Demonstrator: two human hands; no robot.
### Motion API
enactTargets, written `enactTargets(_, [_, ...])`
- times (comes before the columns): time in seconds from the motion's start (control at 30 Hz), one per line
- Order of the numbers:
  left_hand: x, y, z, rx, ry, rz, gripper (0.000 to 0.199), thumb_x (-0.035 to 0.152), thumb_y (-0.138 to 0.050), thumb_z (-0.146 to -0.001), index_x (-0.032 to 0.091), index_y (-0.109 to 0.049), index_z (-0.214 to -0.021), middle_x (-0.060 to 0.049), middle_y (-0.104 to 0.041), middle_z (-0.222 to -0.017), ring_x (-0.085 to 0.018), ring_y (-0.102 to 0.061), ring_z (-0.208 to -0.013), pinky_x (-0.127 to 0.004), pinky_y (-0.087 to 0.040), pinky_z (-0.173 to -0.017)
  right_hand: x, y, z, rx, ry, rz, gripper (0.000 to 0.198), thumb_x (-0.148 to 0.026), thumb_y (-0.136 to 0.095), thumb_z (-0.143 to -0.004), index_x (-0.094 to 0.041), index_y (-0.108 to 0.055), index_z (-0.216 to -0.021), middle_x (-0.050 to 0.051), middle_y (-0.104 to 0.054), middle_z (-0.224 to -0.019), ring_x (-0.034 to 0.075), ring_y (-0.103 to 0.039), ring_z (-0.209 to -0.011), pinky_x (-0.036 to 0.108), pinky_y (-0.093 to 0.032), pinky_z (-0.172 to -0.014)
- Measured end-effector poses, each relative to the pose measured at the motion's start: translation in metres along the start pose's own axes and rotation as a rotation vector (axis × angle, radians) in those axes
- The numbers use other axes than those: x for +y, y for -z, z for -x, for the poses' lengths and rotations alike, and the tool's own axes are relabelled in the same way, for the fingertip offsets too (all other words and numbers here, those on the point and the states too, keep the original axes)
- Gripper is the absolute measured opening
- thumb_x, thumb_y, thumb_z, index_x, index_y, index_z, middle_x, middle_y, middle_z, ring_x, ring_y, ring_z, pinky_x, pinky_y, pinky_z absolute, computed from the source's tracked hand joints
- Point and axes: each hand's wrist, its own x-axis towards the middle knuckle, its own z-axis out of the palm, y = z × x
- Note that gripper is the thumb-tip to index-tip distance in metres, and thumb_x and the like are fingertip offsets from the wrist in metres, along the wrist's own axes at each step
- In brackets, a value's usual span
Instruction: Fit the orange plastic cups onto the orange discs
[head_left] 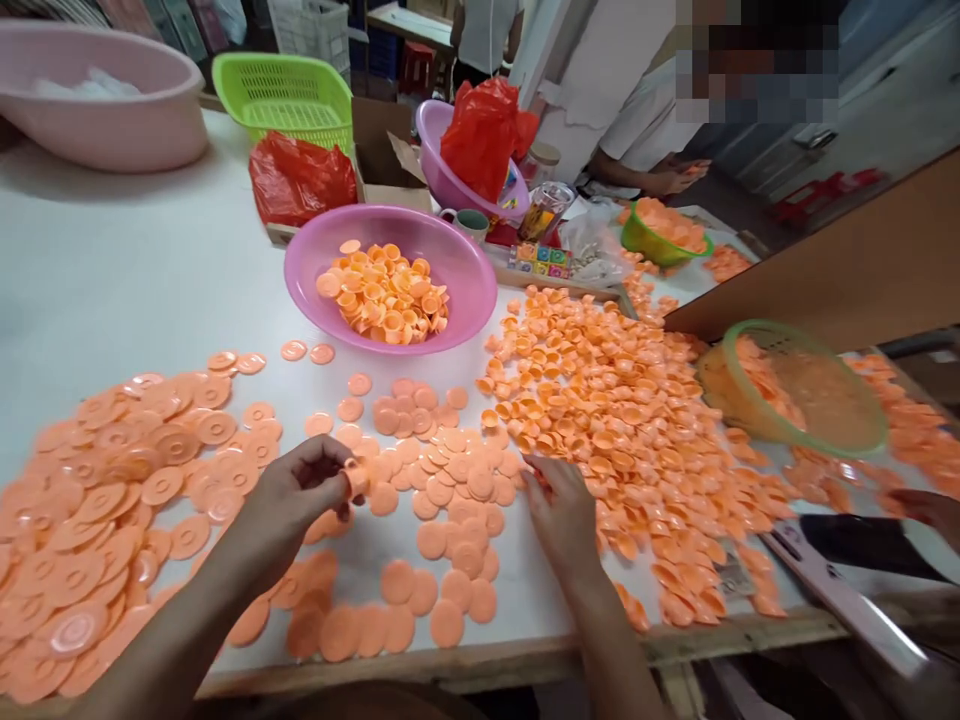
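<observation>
My left hand (300, 490) pinches a small orange plastic cup (357, 481) between thumb and fingers, just above the white tabletop. My right hand (564, 515) is closed, fingertips low at the border between thin orange discs (469, 480) and a heap of small orange cups (600, 400). What those fingertips grip, if anything, is hidden. Larger ringed orange discs (112, 500) lie piled to the left, partly behind my left forearm. Beyond my hands stands a pink-purple basin (300, 265) with orange cup pieces (390, 295) inside.
A tilted green basket (847, 400) with orange pieces is at right, near a phone-like device (840, 590). Behind are a red bag (300, 185), a lime basket (281, 90), a mug (471, 224) and a pink tub (135, 140). Another person (652, 130) is across the table.
</observation>
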Motion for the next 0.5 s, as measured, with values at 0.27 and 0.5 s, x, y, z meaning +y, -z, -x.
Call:
enactTargets(0.27, [0.014, -0.036, 0.002, 0.129, -0.259, -0.207, 0.012, 0.028, -0.068, -0.076, 0.019, -0.065, -0.083, -0.001, -0.070, -0.076, -0.016, -0.068, -0.067, -0.026, -0.058, -0.061, -0.130, -0.012, 0.022, -0.259, -0.099, -0.741, 0.036, -0.032, -0.078, -0.079, -0.025, -0.068, -0.112, 0.004, -0.068, -0.096, 0.019, -0.064, -0.082, 0.029, -0.055, -0.069])
enactTargets(0.5, [-0.013, -0.025, 0.019, -0.030, -0.325, -0.339, 0.034, 0.030, -0.069, -0.084, 0.027, -0.064, -0.117, -0.006, -0.072, -0.111, -0.022, -0.070, -0.099, -0.034, -0.060, -0.084, -0.136, -0.023, 0.032, -0.329, -0.082, -0.872, 0.024, -0.021, -0.069, -0.088, -0.029, -0.071, -0.110, 0.002, -0.071, -0.095, 0.017, -0.067, -0.086, 0.029, -0.057, -0.078])
